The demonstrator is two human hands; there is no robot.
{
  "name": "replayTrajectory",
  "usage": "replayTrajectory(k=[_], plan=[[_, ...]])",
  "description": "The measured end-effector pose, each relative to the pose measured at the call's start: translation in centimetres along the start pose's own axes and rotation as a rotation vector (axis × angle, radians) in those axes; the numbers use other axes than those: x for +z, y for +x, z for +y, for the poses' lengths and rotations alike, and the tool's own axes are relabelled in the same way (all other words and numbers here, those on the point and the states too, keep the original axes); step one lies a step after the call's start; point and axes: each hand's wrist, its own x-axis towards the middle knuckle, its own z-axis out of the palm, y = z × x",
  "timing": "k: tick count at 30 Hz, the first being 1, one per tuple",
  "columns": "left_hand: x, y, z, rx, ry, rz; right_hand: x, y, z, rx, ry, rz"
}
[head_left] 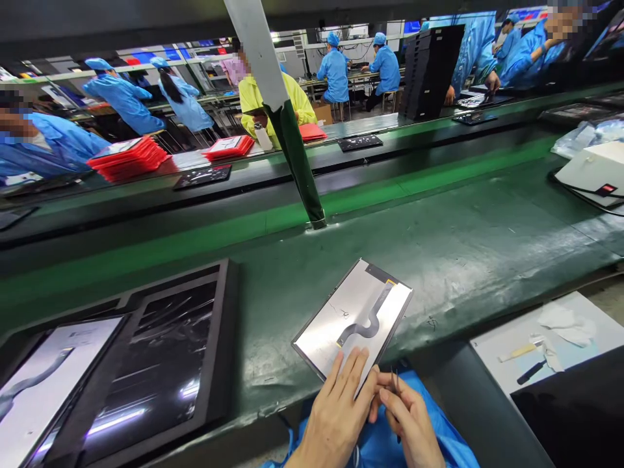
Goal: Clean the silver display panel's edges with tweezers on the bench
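A display panel (336, 309) with a silver back and a curved dark flat cable (365, 328) lies slanted at the front edge of the green bench. My left hand (338, 406) rests on its near end, with most of the fingers stretched flat over the silver surface. Just right of it, my right hand (409, 416) is closed on slim dark tweezers (394, 380), their tips pointing up beside the panel's near corner. The fingertips of both hands are close together there, and the left thumb is partly hidden.
At left, a black foam tray (221, 351) holds film-covered panels, one with its silver back (63, 357) up. A post (297, 156) rises from the bench (468, 227). On the right lie a brush (521, 351), a dark-handled tool (531, 372) and white gloves (568, 325). Co-workers sit beyond.
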Motion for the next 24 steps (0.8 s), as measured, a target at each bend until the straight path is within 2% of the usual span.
replayTrajectory(k=[13, 19, 24], plan=[[0.21, 0.06, 0.2, -0.021, 0.012, 0.015, -0.12, -0.08, 0.1, -0.003, -0.049, 0.017], [-0.13, -0.01, -0.25, 0.029, -0.004, 0.01, -0.08, -0.2, -0.06, 0.012, -0.046, 0.012], [-0.07, 0.2, 0.02, 0.006, -0.008, 0.039, 0.04, -0.03, -0.06, -0.025, -0.002, -0.013]])
